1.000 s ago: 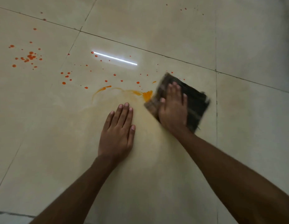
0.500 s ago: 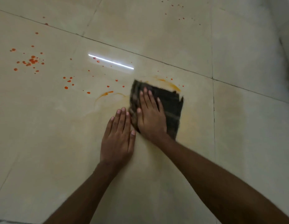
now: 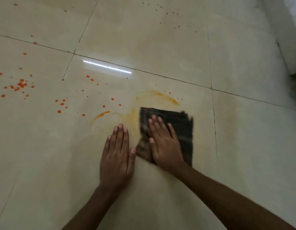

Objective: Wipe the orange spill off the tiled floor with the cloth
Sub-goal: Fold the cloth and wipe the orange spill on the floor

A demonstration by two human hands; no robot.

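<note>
Item: cloth (image 3: 175, 128), dark, roughly rectangular, lay flat on the tiled floor (image 3: 160, 47) right of frame centre. Its long axis ran from the upper edge of the frame toward the lower, leaning slightly to the right; its edges were blurred. The lower left corner looked bunched and brownish.

Item: right hand (image 3: 163, 143) lay palm down on the cloth's left half, fingers slightly spread and pointing toward the upper left, pressing rather than gripping.

Item: left hand (image 3: 117, 155) lay flat on bare tile just left of the cloth, fingers straight and close together, holding nothing; its thumb tip was just beside the cloth's bunched corner.

Item: orange spill (image 3: 157, 95), a thin smeared arc just above the cloth, with a second streak at centre left and a pale yellowish film across the tile around both hands.

Item: orange droplets (image 3: 21, 84), scattered across the left and upper centre of the frame.

Item: strip of reflected light (image 3: 107, 67), above centre.

No containers were in view.
</note>
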